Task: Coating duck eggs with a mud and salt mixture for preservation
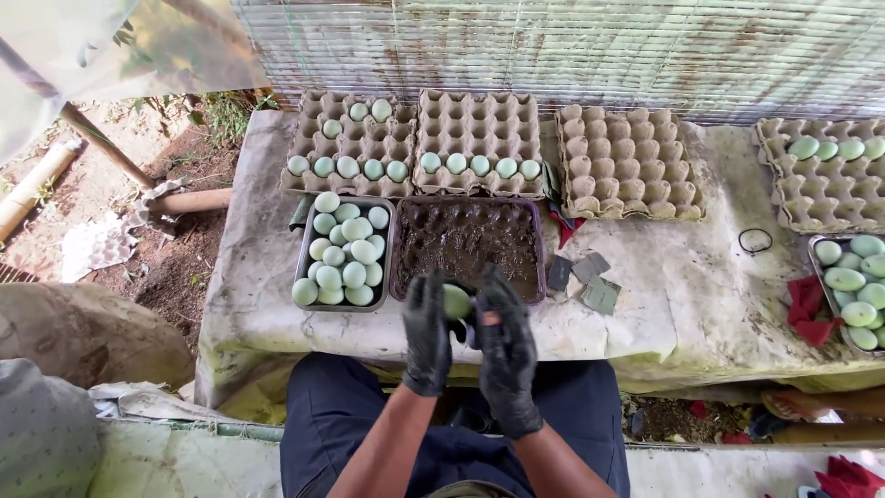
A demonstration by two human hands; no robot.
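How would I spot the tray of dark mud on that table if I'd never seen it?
Find the cloth-covered table, then the gloved hands holding a pale green egg at its near edge. Just beyond them lies a rectangular tray. Unlike the tray of eggs to its left, it holds only dark brown mud.

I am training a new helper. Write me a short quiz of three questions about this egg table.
1. True or false: both hands, left hand and right hand, wear black gloves.
2. What do the hands hold between them?
3. The metal tray of pale green eggs lies on which side of the mud tray? A) left B) right

Key:
1. True.
2. One pale green egg.
3. A.
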